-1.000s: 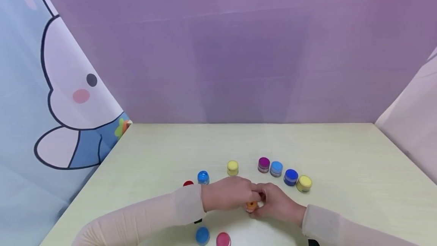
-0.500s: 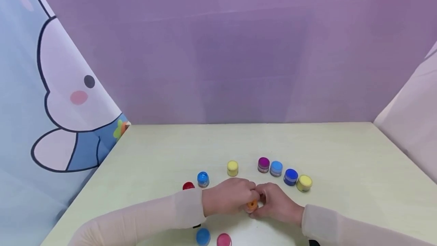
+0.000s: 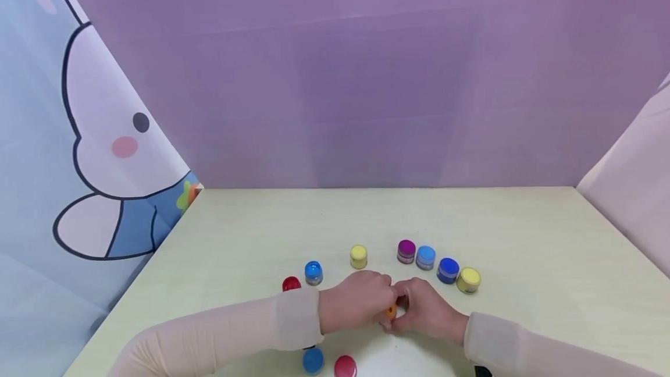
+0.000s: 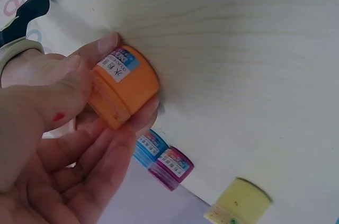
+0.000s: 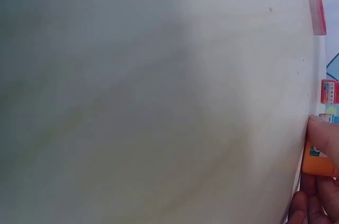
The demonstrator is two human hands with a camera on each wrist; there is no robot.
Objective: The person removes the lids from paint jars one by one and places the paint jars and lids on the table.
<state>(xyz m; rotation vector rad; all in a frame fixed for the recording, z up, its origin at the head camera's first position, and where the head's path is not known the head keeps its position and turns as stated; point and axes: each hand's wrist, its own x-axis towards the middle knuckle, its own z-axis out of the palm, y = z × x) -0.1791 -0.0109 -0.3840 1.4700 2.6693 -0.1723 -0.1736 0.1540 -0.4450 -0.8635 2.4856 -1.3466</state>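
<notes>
A small orange paint jar (image 4: 124, 83) with a white and blue printed label is held between both hands, low in the middle of the head view. My left hand (image 3: 356, 302) curls its thumb and fingers round one end, covering much of the jar there. On the other side, my right hand (image 3: 429, 314) grips the jar between thumb and fingers. The left wrist view shows both hands on it, the jar tilted. In the right wrist view, part of the orange jar shows at the right edge under the thumb (image 5: 324, 136).
Behind the hands stand a yellow jar (image 3: 358, 256), a purple jar (image 3: 406, 252), a light blue jar (image 3: 426, 258), a dark blue jar (image 3: 448, 270) and another yellow one. Blue and red jars are beyond the left sleeve; blue (image 3: 313, 361) and pink (image 3: 345, 366) jars are nearer.
The left hand has shifted slightly right and now hides more of the orange jar. Both hands still hold it, and the other jars keep their places.
</notes>
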